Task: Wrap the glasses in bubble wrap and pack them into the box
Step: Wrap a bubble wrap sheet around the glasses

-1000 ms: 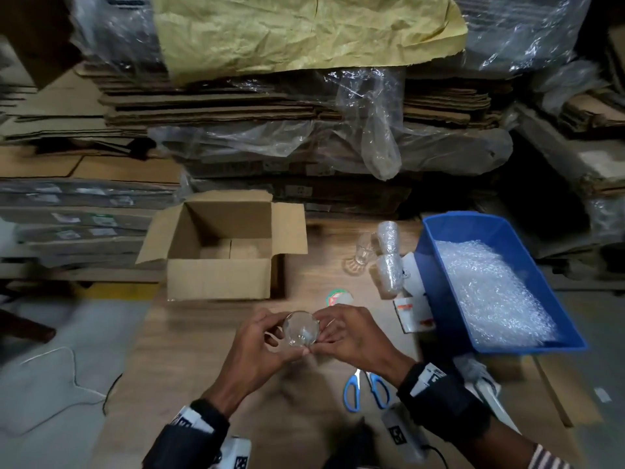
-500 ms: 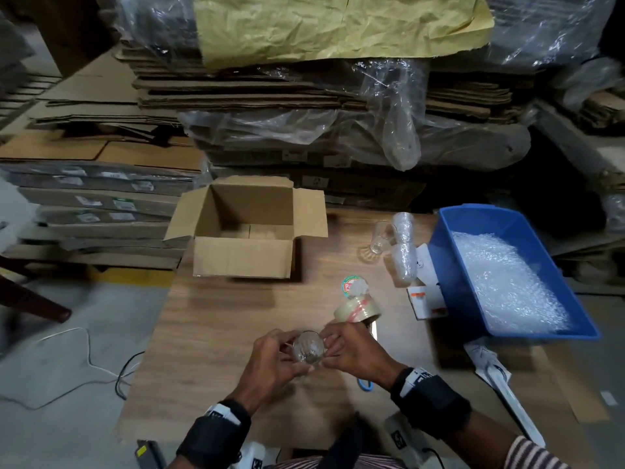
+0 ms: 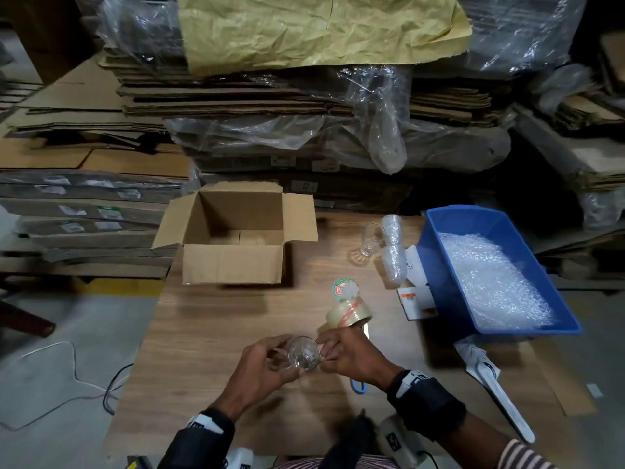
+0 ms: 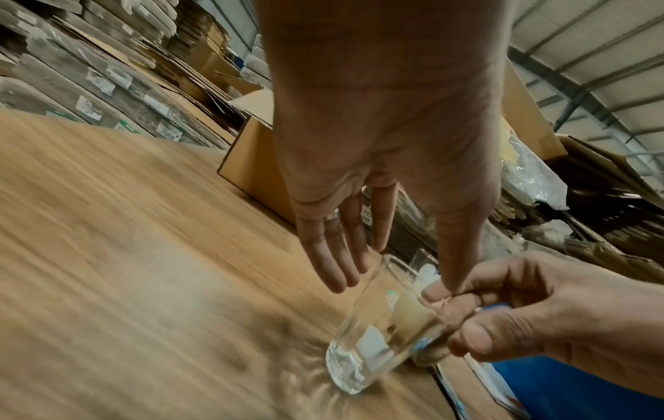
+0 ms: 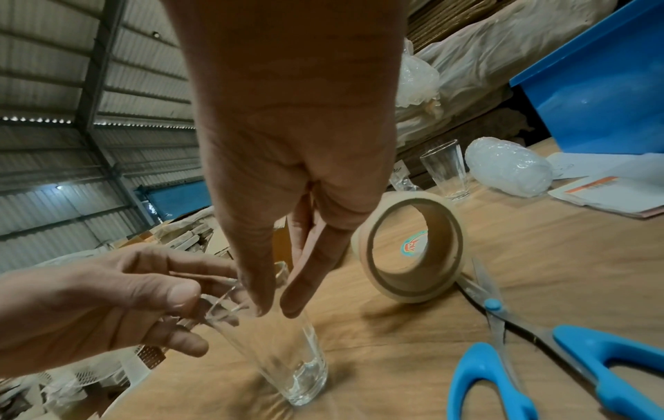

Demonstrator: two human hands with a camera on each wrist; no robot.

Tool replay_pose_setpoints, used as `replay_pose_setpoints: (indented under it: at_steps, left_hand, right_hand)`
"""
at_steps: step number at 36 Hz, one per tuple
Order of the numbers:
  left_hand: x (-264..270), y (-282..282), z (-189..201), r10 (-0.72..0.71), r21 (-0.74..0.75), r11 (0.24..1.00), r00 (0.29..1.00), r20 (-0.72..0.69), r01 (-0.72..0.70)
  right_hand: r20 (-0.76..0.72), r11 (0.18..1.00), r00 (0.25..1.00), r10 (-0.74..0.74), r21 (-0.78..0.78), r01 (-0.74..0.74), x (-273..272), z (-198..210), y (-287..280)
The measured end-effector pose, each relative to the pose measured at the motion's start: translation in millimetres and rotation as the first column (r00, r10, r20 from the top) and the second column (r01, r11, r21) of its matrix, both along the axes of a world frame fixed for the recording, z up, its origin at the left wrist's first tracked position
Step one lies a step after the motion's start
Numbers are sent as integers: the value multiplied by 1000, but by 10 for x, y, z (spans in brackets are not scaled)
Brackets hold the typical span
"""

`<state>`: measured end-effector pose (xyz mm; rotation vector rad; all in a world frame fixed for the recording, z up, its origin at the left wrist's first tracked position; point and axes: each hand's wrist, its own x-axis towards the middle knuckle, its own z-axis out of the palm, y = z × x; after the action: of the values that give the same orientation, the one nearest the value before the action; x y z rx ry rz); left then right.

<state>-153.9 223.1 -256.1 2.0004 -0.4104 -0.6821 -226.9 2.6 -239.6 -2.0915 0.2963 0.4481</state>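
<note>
Both hands meet on one bare glass (image 3: 303, 353) standing on the surface (image 3: 209, 336) near its front edge: the left hand (image 3: 258, 368) and right hand (image 3: 351, 355) each pinch its rim between thumb and fingers. Farther back stand one more bare glass (image 3: 368, 239) and two wrapped glasses (image 3: 393, 252), beside one blue bin (image 3: 436, 265) of bubble wrap (image 3: 490, 279). One open box (image 3: 233, 245), one tape roll (image 3: 348, 313) and one pair of scissors (image 5: 532, 361) also lie there.

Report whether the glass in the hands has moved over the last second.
Yes. The glass has come toward the person, farther from the cardboard box than before.
</note>
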Motion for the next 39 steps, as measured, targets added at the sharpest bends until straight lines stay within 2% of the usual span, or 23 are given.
replay_pose_setpoints:
  at_steps: [2,5,6,8,14,22,29,32,39]
  left_hand:
    - [22,15,25,11,-11,1000,1000,28,-10]
    - [51,-41,115,39,-47,998,996,86,-35]
    - [64,-91,152,54,-71,996,994,97,-48]
    - [85,-221,243,67,-118,992,991,112,-54]
    - [91,-825,609,-33,-244,968,991,130,64]
    - [-13,-1931,894,-162,-315,924,967,196,218]
    - [-110,-2849,716,-294,-206,909,908,298,362]
    - [-186,-3140,624,-330,-142,907,880,342,395]
    - [-364,-3572,403,-383,-74,901,865,324,427]
  right_hand:
    - [43,997,998,41,-73,-37,-25,53,-25]
    - [153,998,988,35,-66,-25,-69,68,-66]
    - [122,999,992,9,-32,-6,-83,95,-102]
    - [49,977,987,-155,153,145,-125,126,-215]
    - [185,945,933,-310,167,281,-242,408,-678]
    - [383,867,788,-481,76,492,-487,681,-1638]
    - [430,737,709,-559,-134,662,-704,524,-2630]
    - [410,703,718,-563,-218,677,-724,401,-2910]
    - [158,721,855,-494,-475,504,-662,103,-3296]
